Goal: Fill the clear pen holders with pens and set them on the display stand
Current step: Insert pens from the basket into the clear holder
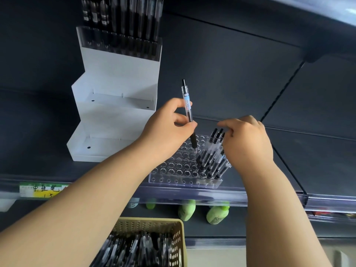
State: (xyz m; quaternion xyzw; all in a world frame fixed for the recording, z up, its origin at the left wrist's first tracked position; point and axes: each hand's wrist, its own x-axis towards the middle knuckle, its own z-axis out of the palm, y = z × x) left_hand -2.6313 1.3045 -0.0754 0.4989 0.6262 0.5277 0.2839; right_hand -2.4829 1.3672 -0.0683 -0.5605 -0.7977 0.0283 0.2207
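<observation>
Pens [134,251] lie loose in a tan perforated basket [181,230] below our forearms. Past it, under our wrists, green bottles [217,214] stand beneath the shelf edge. Between our hands a clear holder [169,169] rests on the shelf. Standing pens [212,151] fill its right end under our right hand [248,139], whose fingers curl over their tops; we cannot tell whether it grips them. Our left hand [165,130] pinches a single pen [187,105] nearly upright, tip at the holder's holes. Beyond the left hand stands the white display stand [119,74], a filled holder [115,42] on its top step.
</observation>
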